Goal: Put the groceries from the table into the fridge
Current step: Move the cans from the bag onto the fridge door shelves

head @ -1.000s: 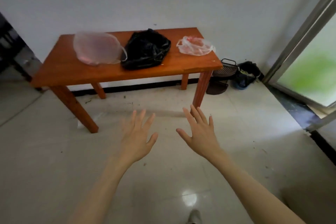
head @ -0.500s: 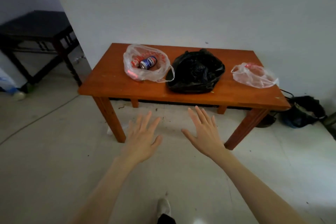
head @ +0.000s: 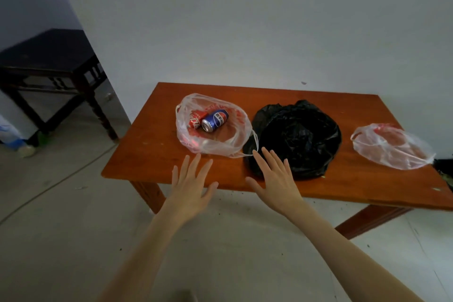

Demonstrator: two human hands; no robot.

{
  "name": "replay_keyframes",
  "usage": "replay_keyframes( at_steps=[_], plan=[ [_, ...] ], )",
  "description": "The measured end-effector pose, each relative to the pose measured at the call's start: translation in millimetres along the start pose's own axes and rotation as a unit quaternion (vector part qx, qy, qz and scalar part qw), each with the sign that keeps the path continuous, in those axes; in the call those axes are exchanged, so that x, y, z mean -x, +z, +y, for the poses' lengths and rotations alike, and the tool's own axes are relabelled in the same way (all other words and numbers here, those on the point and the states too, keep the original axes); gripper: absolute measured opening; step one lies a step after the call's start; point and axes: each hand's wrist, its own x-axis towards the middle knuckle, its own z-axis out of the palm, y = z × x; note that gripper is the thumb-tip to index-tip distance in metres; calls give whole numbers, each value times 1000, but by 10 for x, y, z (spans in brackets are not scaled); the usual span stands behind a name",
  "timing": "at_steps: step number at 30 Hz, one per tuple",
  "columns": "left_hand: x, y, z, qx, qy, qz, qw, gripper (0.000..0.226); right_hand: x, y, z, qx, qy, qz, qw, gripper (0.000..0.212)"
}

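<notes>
With both hands, the left hand (head: 190,185) and right hand (head: 275,180), spread flat and empty, the limp clear plastic bag (head: 212,125) on the orange wooden counter (head: 147,154), weighted by its blue drink can (head: 215,120), looks best lifted by its thin loop handles (head: 253,141).

Dark side table (head: 49,56), white wall (head: 245,19)

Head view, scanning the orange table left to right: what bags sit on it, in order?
Clear bag with cans → black bag → small clear bag, all on the orange table.
</notes>
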Motion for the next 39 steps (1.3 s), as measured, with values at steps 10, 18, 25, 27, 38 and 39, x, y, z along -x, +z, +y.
replay_keyframes(
  at_steps=[10,18,25,27,38,39],
  plan=[
    [-1736,-200,-926,-1,91,106,990,47,-1608,400,-127,-36,22,99,994,51],
    [-2969,-305,-1264,-49,175,58,982,53,-2710,546,-268,-41,38,75,996,72],
    [-3598,-89,-1372,-159,138,-9,978,89,-3225,874,-32,76,9,16,997,65],
    [-3755,-119,-1394,-192,121,-30,973,89,-3373,960,95,97,14,-26,995,67],
    [-4416,-268,-1498,219,-120,-106,962,18,-3969,1188,452,59,20,-77,995,39],
    [-4470,-265,-1524,269,-152,-117,944,17,-4000,1191,475,54,18,-64,996,32]
  ],
)
